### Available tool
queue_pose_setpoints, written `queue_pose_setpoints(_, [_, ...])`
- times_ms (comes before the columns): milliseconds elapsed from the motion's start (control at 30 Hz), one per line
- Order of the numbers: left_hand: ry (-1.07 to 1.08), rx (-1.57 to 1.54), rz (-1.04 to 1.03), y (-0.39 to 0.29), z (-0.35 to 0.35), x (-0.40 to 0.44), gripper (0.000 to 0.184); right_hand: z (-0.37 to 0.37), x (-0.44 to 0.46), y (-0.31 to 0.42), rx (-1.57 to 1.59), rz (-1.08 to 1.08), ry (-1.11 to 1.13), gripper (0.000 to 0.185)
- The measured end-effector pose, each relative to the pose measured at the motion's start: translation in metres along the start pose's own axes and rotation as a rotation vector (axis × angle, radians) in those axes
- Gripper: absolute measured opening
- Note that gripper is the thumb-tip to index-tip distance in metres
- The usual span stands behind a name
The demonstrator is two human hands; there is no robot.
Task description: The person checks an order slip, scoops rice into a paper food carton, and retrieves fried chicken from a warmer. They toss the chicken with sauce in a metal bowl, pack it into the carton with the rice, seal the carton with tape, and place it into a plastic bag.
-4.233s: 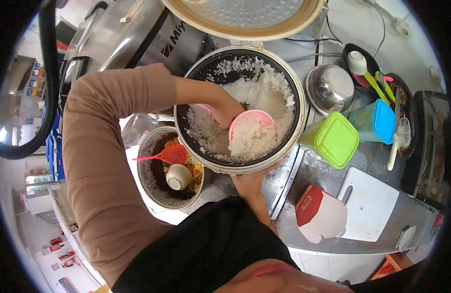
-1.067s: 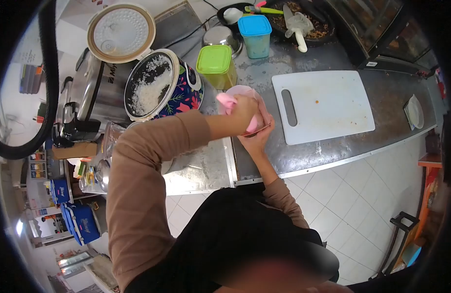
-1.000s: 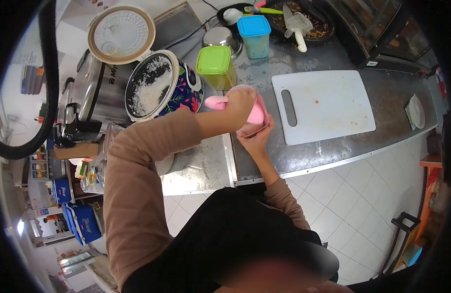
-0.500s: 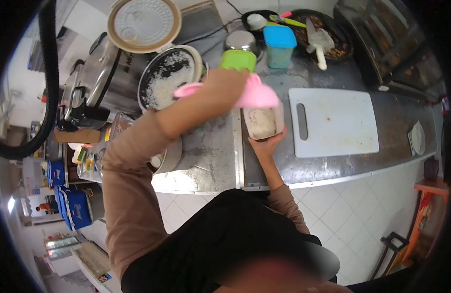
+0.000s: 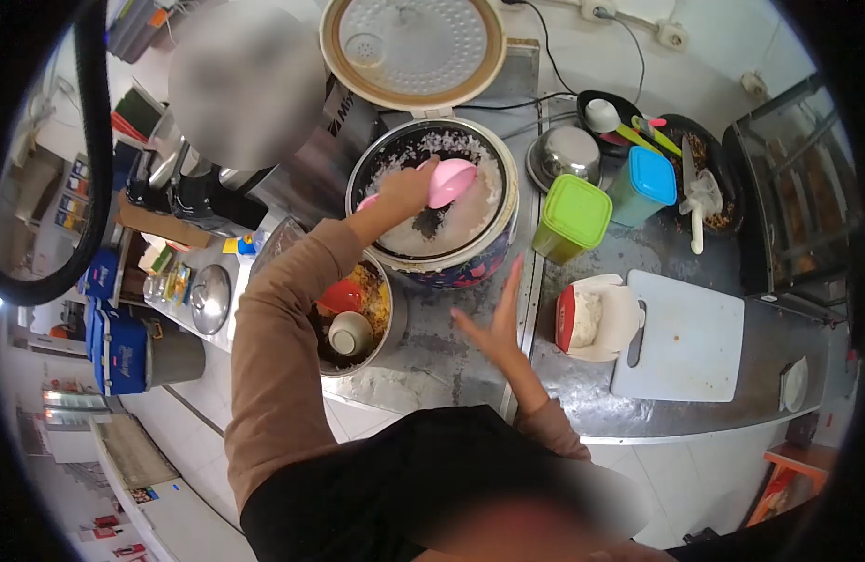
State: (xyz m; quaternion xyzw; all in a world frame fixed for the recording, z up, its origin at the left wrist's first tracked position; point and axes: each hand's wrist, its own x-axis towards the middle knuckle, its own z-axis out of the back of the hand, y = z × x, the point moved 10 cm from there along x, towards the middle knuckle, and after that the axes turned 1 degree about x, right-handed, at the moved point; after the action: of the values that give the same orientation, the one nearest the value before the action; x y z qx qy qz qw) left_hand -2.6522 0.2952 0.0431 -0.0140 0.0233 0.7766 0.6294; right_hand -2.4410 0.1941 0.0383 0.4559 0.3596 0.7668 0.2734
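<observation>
My left hand [image 5: 404, 194] is closed around a pink rice scoop [image 5: 453, 183], its rounded end inside the open rice cooker [image 5: 509, 211]. White rice [image 5: 475, 201] lines the pot around the scoop. My right hand [image 5: 501, 339] hovers over the counter in front of the cooker, fingers spread and holding nothing. To its right stands a red and white paper food box [image 5: 567, 323], flaps open, with rice [image 5: 587, 318] inside. The box touches or overlaps the left edge of a white cutting board [image 5: 686, 347].
Left of my right hand, a pot [image 5: 395, 318] contains food, a red bowl [image 5: 341, 296] and a pale cup [image 5: 350, 333]. A green-lidded container [image 5: 573, 211], blue-lidded container [image 5: 650, 176] and metal bowl [image 5: 568, 155] stand behind the box. A pan [image 5: 676, 131] holds utensils.
My left hand has moved the scoop from above the food box into the cooker. My right hand has let go of the box, which now stands on the counter. The view has shifted.
</observation>
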Motion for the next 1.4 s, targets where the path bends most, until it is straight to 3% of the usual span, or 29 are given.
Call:
queue_pose_setpoints(100, [0.064, -0.087, -0.045, -0.001, -0.013, 0.001, 0.055, -0.022, 0.028, -0.02, 0.034, -0.148, 0.109, 0.098])
queue_pose_setpoints(200, [0.208, -0.186, -0.148, -0.007, -0.026, 0.003, 0.054, -0.024, 0.032, -0.027, -0.073, -0.157, -0.002, 0.103])
queue_pose_setpoints(267, [0.414, -0.333, -0.28, -0.022, -0.048, 0.001, 0.046, -0.027, 0.031, -0.031, -0.09, -0.151, -0.001, 0.104])
queue_pose_setpoints(367, [0.493, -0.349, -0.369, -0.021, -0.075, 0.002, 0.038, -0.027, 0.031, -0.032, -0.1, -0.172, -0.006, 0.104])
queue_pose_setpoints(467, [0.509, -0.424, -0.355, -0.03, -0.044, -0.011, 0.037, -0.028, 0.031, -0.035, -0.107, -0.188, -0.007, 0.104])
queue_pose_setpoints(567, [0.53, -0.497, -0.371, -0.018, -0.058, -0.011, 0.033, -0.024, 0.034, -0.031, -0.103, -0.183, -0.001, 0.102])
queue_pose_setpoints(600, [0.395, -0.652, -0.506, -0.025, -0.023, -0.014, 0.035, -0.022, 0.031, -0.029, -0.087, -0.188, 0.019, 0.1])
queue_pose_setpoints(633, [0.475, -0.515, -0.463, -0.008, -0.037, -0.007, 0.035, -0.016, 0.027, -0.026, -0.094, -0.189, 0.009, 0.1])
queue_pose_setpoints(667, [0.646, -0.564, -0.163, -0.002, -0.011, -0.021, 0.033, -0.014, 0.02, -0.023, -0.091, -0.196, 0.044, 0.097])
queue_pose_setpoints(700, [0.644, -0.557, -0.175, -0.006, 0.006, -0.026, 0.033, -0.011, 0.012, -0.02, -0.088, -0.204, 0.077, 0.095])
queue_pose_setpoints(767, [0.654, -0.863, -0.039, -0.005, 0.029, -0.033, 0.03, 0.007, -0.016, -0.005, -0.13, -0.11, 0.086, 0.091])
queue_pose_setpoints(833, [0.673, -0.892, -0.078, -0.032, 0.055, -0.045, 0.028, 0.019, -0.057, 0.016, -0.208, 0.058, 0.129, 0.083])
queue_pose_setpoints(867, [0.689, -0.928, -0.106, -0.05, 0.063, -0.052, 0.026, 0.025, -0.077, 0.016, -0.222, 0.039, 0.119, 0.083])
queue_pose_setpoints(900, [0.711, -0.929, -0.129, -0.071, 0.066, -0.061, 0.026, 0.049, -0.098, 0.022, -0.286, 0.066, -0.086, 0.079])
queue_pose_setpoints(933, [0.588, -0.989, -0.203, -0.094, 0.08, -0.063, 0.027, 0.073, -0.118, 0.03, -0.357, 0.09, -0.293, 0.077])
queue_pose_setpoints(967, [0.466, -1.051, -0.278, -0.118, 0.092, -0.063, 0.029, 0.093, -0.134, 0.02, -0.367, -0.027, -0.432, 0.073])
queue_pose_setpoints(1000, [-0.028, -0.942, -0.644, -0.146, 0.121, -0.069, 0.034, 0.108, -0.142, 0.016, -0.363, -0.07, -0.509, 0.073])
queue_pose_setpoints(1067, [-0.305, -0.54, -0.572, -0.189, 0.133, -0.087, 0.042, 0.134, -0.153, 0.005, -0.402, -0.11, -0.6, 0.077])
queue_pose_setpoints(1100, [-0.411, -0.359, -0.647, -0.219, 0.123, -0.099, 0.043, 0.145, -0.152, 0.003, -0.416, -0.111, -0.61, 0.077])
queue_pose_setpoints(1133, [-0.389, -0.105, -0.706, -0.245, 0.094, -0.104, 0.043, 0.159, -0.153, 0.005, -0.412, -0.09, -0.69, 0.078])
queue_pose_setpoints(1233, [-0.467, -0.078, -0.707, -0.265, 0.093, -0.114, 0.043, 0.198, -0.148, 0.019, -0.417, 0.021, -0.82, 0.073])
queue_pose_setpoints(1300, [-0.491, -0.134, -0.695, -0.253, 0.114, -0.116, 0.043, 0.229, -0.14, 0.031, -0.42, 0.139, -0.904, 0.068])
queue_pose_setpoints(1367, [-0.36, -0.349, -0.482, -0.21, 0.132, -0.11, 0.044, 0.262, -0.106, 0.057, -0.439, 0.297, -0.891, 0.054])
queue_pose_setpoints(1400, [-0.347, -0.556, -0.495, -0.189, 0.135, -0.112, 0.044, 0.274, -0.083, 0.067, -0.425, 0.374, -0.852, 0.048])
